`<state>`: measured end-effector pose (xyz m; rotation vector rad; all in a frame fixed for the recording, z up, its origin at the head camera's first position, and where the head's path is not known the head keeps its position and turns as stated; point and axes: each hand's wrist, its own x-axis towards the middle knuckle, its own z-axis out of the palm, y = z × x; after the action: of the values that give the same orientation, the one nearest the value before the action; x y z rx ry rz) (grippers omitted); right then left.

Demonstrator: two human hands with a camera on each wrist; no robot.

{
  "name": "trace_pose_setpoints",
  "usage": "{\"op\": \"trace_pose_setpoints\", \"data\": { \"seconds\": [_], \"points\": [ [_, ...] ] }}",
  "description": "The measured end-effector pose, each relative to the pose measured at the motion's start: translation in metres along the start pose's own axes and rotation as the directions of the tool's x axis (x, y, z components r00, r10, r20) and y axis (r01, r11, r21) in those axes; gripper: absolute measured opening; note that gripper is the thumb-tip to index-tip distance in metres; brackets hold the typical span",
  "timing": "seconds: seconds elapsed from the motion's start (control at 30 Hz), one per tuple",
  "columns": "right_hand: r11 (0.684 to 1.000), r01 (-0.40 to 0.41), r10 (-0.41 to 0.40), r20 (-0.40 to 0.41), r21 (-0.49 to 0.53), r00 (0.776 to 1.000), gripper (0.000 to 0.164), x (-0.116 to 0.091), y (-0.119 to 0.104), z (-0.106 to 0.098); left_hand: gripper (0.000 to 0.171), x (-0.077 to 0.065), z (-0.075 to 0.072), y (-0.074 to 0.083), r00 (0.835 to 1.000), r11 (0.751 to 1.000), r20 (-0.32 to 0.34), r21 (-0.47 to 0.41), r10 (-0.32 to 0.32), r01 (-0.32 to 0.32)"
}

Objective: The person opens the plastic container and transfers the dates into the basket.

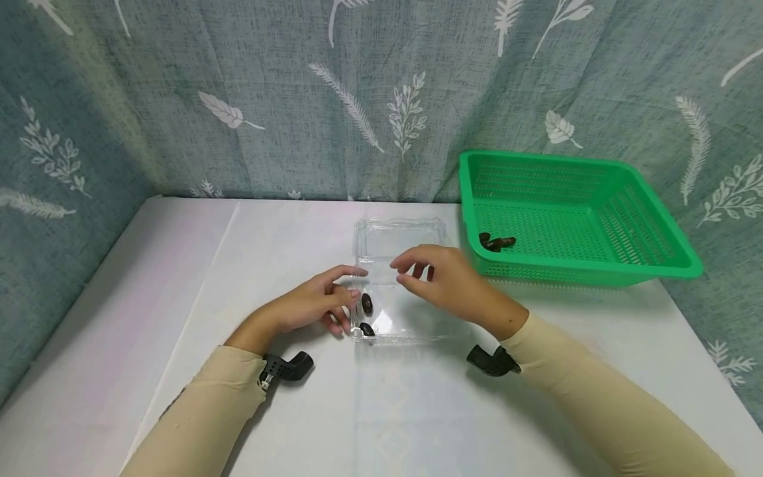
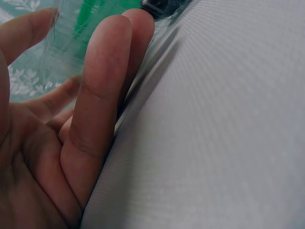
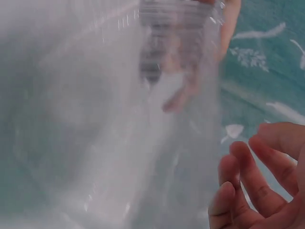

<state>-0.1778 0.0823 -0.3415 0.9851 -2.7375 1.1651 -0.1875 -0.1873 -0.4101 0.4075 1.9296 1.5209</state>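
A clear plastic clamshell container (image 1: 417, 338) lies with its lid folded back on the white table. Two dark brown oblong pieces that look like dates (image 1: 367, 303) sit along the left side of its front half. At that left side is my left hand (image 1: 310, 303), its fingers extended and relaxed, with fingertips against or right beside the plastic wall. My right hand (image 1: 450, 281) hovers over the container's right part. Its fingers are loosely bent, with a gap between thumb and forefinger, and nothing shows between them. In the left wrist view, a dark piece (image 2: 162, 6) appears beyond the left fingertips.
A green perforated plastic basket (image 1: 596, 271) stands at the back right, with several more dark pieces (image 1: 497, 243) in its near left corner. Behind the table (image 1: 286, 424) hangs a grey-green curtain (image 1: 268, 86) with white leaf prints.
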Motion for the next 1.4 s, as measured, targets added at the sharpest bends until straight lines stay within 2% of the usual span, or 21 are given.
{"op": "trace_pose_setpoints", "data": {
  "seconds": [0.2,0.4,0.6,0.77,1.07,1.4],
  "points": [
    [0.998,-0.056,0.054,0.067,0.025,0.996,0.017,0.006,0.005,0.025,0.055,-0.002,0.0,0.001,1.0,1.0,-0.006,0.002,-0.004,0.004],
    [0.995,-0.09,0.083,0.125,0.05,0.989,0.017,0.011,0.004,0.042,0.053,-0.001,0.0,0.001,1.0,1.0,-0.012,-0.008,-0.011,0.011],
    [0.991,-0.13,0.125,0.188,0.016,0.974,0.02,0.015,0.006,0.054,0.054,-0.001,-0.001,0.001,1.0,1.0,-0.004,0.002,-0.005,0.005],
    [0.99,-0.137,0.138,0.194,-0.022,0.971,0.022,0.016,0.007,0.058,0.054,0.0,-0.001,0.001,1.0,1.0,0.0,0.006,0.005,-0.005],
    [0.995,-0.088,0.095,0.207,-0.043,0.974,0.02,0.017,0.009,0.063,0.055,-0.001,-0.002,0.0,1.0,1.0,0.007,0.005,0.011,-0.011],
    [0.992,-0.077,0.096,0.205,-0.096,0.974,0.023,0.016,0.009,0.064,0.054,0.0,-0.001,-0.001,1.0,1.0,0.01,0.008,0.016,-0.016]
  ]
}}
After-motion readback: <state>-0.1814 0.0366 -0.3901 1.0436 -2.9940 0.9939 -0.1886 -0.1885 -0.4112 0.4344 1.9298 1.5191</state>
